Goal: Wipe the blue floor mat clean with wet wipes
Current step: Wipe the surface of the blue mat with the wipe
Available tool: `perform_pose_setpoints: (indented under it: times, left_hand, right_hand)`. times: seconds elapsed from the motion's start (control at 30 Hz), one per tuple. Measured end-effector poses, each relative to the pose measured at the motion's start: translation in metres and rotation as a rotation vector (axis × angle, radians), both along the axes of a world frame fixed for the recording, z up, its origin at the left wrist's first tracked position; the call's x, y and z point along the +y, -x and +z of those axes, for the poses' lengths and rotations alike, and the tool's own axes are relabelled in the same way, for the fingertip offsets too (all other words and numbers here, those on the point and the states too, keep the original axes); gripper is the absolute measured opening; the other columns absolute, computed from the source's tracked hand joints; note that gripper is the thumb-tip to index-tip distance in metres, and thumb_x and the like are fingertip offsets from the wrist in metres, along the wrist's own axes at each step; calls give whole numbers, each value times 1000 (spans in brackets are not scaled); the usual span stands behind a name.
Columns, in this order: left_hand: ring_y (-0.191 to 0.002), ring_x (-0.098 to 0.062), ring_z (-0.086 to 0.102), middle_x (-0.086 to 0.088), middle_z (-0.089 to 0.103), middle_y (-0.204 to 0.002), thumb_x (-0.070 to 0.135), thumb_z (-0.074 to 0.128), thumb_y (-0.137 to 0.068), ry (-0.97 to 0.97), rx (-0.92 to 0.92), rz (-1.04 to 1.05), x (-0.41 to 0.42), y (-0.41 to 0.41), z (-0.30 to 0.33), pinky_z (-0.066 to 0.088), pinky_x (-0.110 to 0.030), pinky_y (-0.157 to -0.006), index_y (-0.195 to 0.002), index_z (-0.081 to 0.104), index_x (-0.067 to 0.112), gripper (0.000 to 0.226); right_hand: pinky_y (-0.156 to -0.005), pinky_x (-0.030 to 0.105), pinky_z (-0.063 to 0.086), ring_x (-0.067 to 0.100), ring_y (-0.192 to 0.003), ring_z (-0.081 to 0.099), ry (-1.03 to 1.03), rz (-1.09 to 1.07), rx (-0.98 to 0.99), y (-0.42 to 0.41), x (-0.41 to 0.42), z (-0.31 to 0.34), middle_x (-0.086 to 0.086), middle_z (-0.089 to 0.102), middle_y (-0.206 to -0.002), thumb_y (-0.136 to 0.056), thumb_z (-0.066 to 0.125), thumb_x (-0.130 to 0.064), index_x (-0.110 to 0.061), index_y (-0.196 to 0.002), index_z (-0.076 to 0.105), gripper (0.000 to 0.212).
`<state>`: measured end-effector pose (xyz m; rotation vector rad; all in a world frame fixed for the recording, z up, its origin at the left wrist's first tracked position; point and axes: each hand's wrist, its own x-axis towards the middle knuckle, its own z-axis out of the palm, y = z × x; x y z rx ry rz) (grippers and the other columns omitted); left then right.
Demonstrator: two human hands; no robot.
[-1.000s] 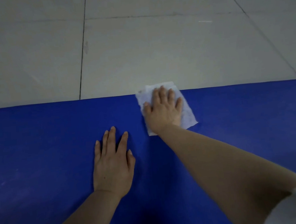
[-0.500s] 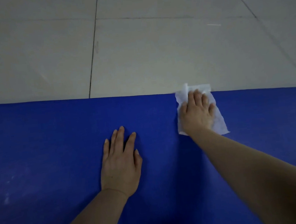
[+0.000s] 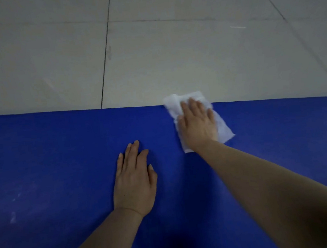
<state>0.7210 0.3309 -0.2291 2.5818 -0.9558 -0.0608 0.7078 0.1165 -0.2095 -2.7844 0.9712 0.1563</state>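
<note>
Faint pale smudges on mat's left part. Left hand flat on mat, fingers straight. Right hand presses wipe flat at mat's far edge, fingers spread; wipe tip overlaps floor.

Wipe at the mat's far edge.
White, crumpled, lying flat; its top corner overhangs the blue mat.

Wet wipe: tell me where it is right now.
In the head view the wet wipe lies right of centre at the far edge of the blue mat, its top overlapping the tiled floor, pressed flat under the right hand.
</note>
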Motion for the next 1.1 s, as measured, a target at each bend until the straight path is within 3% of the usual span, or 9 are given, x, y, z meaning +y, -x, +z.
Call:
perform_pose_setpoints:
  times: [0.13, 0.23, 0.37, 0.47, 0.63, 0.73, 0.83, 1.0, 1.1]
  left_hand:
    - [-137, -27, 36, -14, 43, -145, 29, 26, -92, -15, 3, -1, 0, 0, 0, 22, -45, -114, -124, 54, 8, 48]
    - [-138, -25, 31, -13, 42, -146, 29, 26, -92, -25, 9, -10, 0, 0, 0, 20, -45, -114, -125, 54, 9, 47]
    - [-141, -21, 26, -13, 42, -146, 25, 39, -94, 4, 60, -13, 0, -1, 1, 14, -41, -117, -126, 53, 10, 38]
    - [-138, -26, 31, -17, 42, -145, 15, 43, -95, 12, 20, -17, 2, -2, -1, 15, -40, -117, -124, 54, 4, 33]
    - [-138, -31, 31, -19, 40, -146, 7, 47, -93, 27, 11, 6, 4, 2, -1, 22, -50, -114, -127, 55, 0, 36]
    - [-135, -36, 34, -22, 41, -145, 15, 49, -91, -21, -49, 59, 11, 17, -1, 24, -57, -109, -129, 54, 1, 41]
    - [-136, -37, 32, -23, 37, -147, 30, 29, -91, -61, -61, 75, 17, 28, -2, 23, -57, -108, -136, 49, 3, 56]
    - [-142, -32, 24, -18, 29, -153, 35, 22, -91, -117, -34, 78, 17, 25, -4, 17, -51, -114, -140, 45, 7, 60]
    - [-142, -30, 23, -16, 28, -154, 36, 21, -92, -115, -34, 67, 18, 25, -4, 11, -45, -116, -141, 44, 10, 60]
  right_hand:
    - [-118, 48, 1, 22, -147, -1, 10, -148, 49, 6, 11, 1, 0, -1, -161, -101, 14, -39, -24, -153, 1, 56]
    - [-116, 53, 1, 23, -147, -5, -3, 111, 40, -5, 47, 4, -3, -6, -161, -102, 16, -39, -27, -152, -4, 56]
    - [-116, 46, -7, 18, -146, -9, -86, 404, -6, -2, 78, 7, -6, -4, -161, -103, 17, -38, -31, -152, 9, 51]
    - [-116, 40, -13, 15, -146, -13, -107, 249, -32, 7, 68, 4, -6, -9, -160, -103, 14, -39, -31, -153, 4, 51]
    - [-116, 44, -13, 17, -145, -19, -96, 222, 15, 4, 66, 1, -4, -17, -159, -102, 12, -42, -30, -152, -5, 54]
    - [-116, 43, -15, 17, -145, -19, -101, 218, 12, 4, 67, -1, -4, -17, -159, -102, 12, -43, -29, -152, -4, 54]
    - [-115, 42, -18, 18, -145, -19, -91, 224, 36, 4, 64, -2, -3, -17, -159, -102, 12, -44, -28, -152, -4, 55]
    - [-116, 41, -15, 17, -145, -17, -80, 272, 47, 10, 58, 1, -3, -17, -159, -102, 12, -47, -27, -152, -6, 57]
    - [-117, 42, -12, 18, -146, -16, -65, 111, 64, 21, 35, 2, -1, -19, -158, -101, 9, -47, -27, -151, -10, 58]
